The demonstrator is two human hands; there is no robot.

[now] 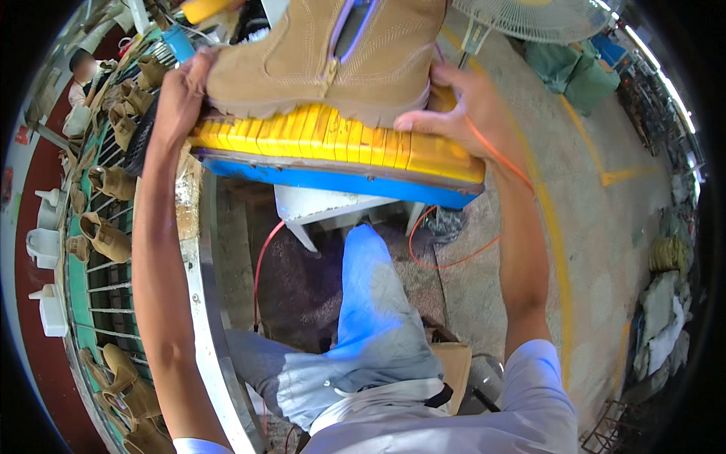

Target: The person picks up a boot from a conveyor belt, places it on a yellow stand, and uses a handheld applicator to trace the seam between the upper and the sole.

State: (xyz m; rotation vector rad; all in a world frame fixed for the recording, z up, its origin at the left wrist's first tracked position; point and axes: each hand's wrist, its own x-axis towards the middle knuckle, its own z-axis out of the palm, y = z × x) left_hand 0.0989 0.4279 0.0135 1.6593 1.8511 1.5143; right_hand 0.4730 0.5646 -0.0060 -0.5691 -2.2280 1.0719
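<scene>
Hands (181, 94) (473, 110) around boot (302, 72), fan (533, 17) beyond

Tan boot (287, 68) held between your left hand (184, 94) and right hand (470, 112), sole-down over yellow slats (302, 138) on blue base (340, 178); shoes (104, 236) on rack (113, 287) at left.

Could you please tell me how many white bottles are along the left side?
3 clearly, left of the green rack: upper bottle, middle bottle, lower bottle; a whitish shape farther up is unclear.
</scene>
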